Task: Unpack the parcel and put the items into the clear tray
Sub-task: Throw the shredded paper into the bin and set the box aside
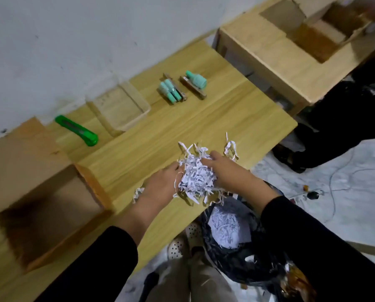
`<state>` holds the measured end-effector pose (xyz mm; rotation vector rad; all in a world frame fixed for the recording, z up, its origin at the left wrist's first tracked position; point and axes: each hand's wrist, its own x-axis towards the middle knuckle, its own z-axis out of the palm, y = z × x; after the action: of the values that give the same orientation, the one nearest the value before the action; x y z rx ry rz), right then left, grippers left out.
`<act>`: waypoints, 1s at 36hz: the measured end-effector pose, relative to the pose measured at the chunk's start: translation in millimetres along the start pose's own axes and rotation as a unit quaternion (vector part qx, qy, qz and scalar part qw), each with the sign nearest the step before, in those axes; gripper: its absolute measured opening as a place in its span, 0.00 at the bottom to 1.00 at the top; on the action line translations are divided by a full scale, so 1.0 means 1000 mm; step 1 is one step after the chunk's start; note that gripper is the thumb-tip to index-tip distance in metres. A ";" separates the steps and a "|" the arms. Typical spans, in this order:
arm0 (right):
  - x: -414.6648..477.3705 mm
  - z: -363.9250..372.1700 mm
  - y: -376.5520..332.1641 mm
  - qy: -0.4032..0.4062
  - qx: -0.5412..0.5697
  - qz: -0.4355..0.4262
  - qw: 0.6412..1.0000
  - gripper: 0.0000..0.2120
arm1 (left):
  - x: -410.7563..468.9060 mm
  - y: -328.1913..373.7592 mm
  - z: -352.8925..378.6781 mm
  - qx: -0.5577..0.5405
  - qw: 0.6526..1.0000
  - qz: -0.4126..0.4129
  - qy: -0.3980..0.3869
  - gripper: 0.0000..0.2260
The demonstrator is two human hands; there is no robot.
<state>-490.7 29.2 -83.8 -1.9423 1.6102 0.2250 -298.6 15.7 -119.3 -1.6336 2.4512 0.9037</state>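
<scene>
The worktop (204, 118) carries everything, with the opened parcel box (45, 192) at its near left corner, looking empty as far as its dark inside shows. Off the near edge, below the hands, a black bin bag (232, 253) already holds white paper shreds. Against the wall sits the clear tray (119, 105), with nothing visible in it, and just beyond it lie the unpacked items: a pack of teal tubes (171, 92) and a teal bottle (196, 80), each apparently on a brown backing. A green box cutter (77, 130) lies between box and tray.

The left hand (160, 184) and right hand (228, 171) are both cupped around one wad of shredded paper (196, 177) at the worktop's edge. The step in hand seems to be clearing packing. Next, the wad likely drops into the bag; then the teal items need moving into the tray.
</scene>
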 end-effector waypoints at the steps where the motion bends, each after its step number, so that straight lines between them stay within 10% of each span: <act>1: -0.008 -0.001 0.004 0.008 0.010 0.015 1.000 0.28 | 0.001 0.006 0.001 -0.012 1.000 0.008 -0.004 0.15; 20: -0.191 0.073 0.125 0.090 0.277 0.315 0.903 0.40 | 0.023 0.202 0.083 -0.060 0.961 0.182 -0.198 0.32; 36: -0.204 0.155 0.156 0.072 0.391 0.315 0.862 0.44 | 0.024 0.207 0.172 -0.004 0.945 0.139 -0.297 0.36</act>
<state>-651.0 270.9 -161.5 -0.8030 1.9760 -0.2997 -532.1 136.4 -180.0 -0.8367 2.2516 1.2210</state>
